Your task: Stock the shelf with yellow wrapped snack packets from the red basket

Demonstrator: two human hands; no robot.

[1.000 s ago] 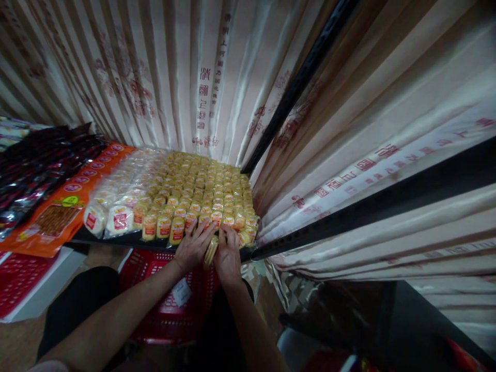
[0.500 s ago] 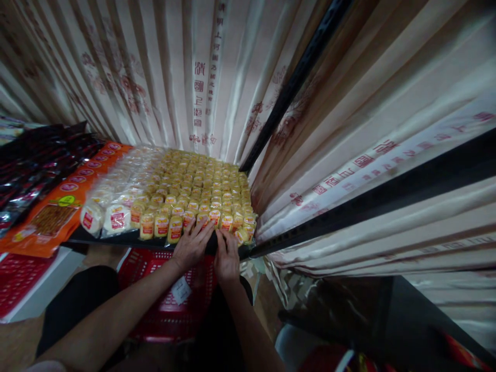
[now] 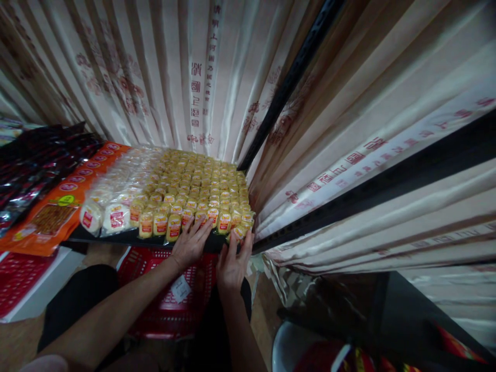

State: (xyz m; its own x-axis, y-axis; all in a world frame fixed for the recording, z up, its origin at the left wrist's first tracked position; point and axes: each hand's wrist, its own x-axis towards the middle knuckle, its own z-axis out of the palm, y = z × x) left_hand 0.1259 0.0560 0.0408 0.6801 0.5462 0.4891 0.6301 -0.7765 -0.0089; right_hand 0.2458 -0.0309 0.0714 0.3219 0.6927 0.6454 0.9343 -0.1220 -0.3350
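Observation:
Rows of small yellow wrapped cakes with red and orange labels cover the right end of a dark shelf. My left hand lies against the front row, its fingers stretched out and touching the labelled faces of several cakes. At the right front corner, my right hand reaches up with fingers apart, its fingertips at a tilted wrapped cake. Neither hand is wrapped round a cake. White round packets stand to the left of the yellow ones.
Left on the shelf lie an orange snack bag and dark shiny packets. A red plastic basket sits below, between my knees. Pleated printed curtains hang behind, with a black metal post at the corner.
My right hand has shifted right, from beside my left hand to the corner cakes, and its fingers have spread. My left hand stays on the front row. The view has turned slightly.

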